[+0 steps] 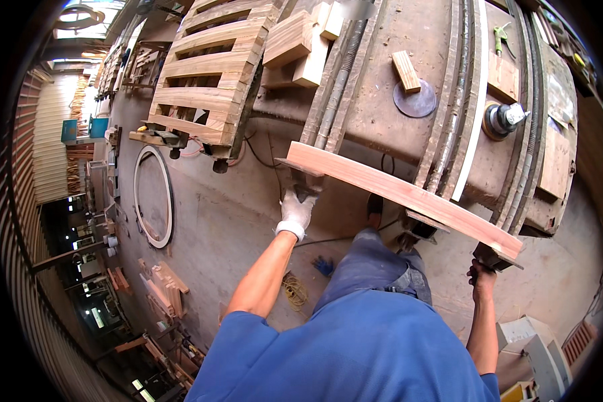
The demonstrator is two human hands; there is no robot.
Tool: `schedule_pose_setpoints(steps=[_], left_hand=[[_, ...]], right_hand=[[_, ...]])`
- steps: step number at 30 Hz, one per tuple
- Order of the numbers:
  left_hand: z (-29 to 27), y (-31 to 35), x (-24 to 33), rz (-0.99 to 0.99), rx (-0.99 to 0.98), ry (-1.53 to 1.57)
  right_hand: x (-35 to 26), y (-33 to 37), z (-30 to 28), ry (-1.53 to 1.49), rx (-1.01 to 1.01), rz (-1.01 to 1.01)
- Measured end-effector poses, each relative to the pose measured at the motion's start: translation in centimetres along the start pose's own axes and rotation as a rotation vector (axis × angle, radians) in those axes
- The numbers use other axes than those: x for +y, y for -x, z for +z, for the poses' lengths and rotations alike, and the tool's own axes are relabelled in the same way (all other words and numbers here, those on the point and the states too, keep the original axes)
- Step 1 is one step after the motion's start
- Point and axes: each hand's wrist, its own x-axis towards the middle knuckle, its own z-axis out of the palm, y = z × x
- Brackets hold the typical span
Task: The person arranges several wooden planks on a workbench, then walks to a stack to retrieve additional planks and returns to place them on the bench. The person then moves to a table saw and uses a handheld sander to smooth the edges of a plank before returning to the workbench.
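Note:
A long reddish wooden board [402, 192] lies across the near ends of several long threaded bar clamps [345, 74], resting at the metal jaws. My left hand [295, 211], in a whitish glove, is closed around the dark metal clamp jaw [307, 181] under the board's left end. Bare, my right hand [482, 279] grips another dark clamp jaw [494, 256] beneath the board's right end. A third jaw [419, 228] sits between them with no hand on it. The fingertips of both hands are partly hidden by the metal.
On the bench beyond lie a grey disc [415, 98] with a wood block [405, 72], a round sander [499, 121], a green air gun [501, 39] and thick wood blocks [291, 40]. A slatted wood panel [204, 74] stands left. A blue glove [323, 266] lies on the floor.

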Motion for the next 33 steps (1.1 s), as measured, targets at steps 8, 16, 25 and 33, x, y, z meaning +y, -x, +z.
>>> schedule_pose_setpoints(steps=[8, 16, 25, 33], left_hand=[[-1.0, 1.3, -0.9, -0.018, -0.054, -0.091], [-4.9, 4.2, 3.4, 0.131, 0.291, -0.22], [-9.6, -3.1, 12.0, 0.419, 0.379, -0.073], [-4.9, -25.8, 13.9, 0.16, 0.151, 0.462]], right_hand=[[1.5, -0.8, -1.2, 0.0, -0.03, -0.046], [0.8, -0.2, -0.5, 0.003, -0.018, -0.029], [0.7, 0.5, 0.2, -0.02, 0.006, 0.009], [2.8, 2.3, 2.8, 0.009, 0.426, -0.072]])
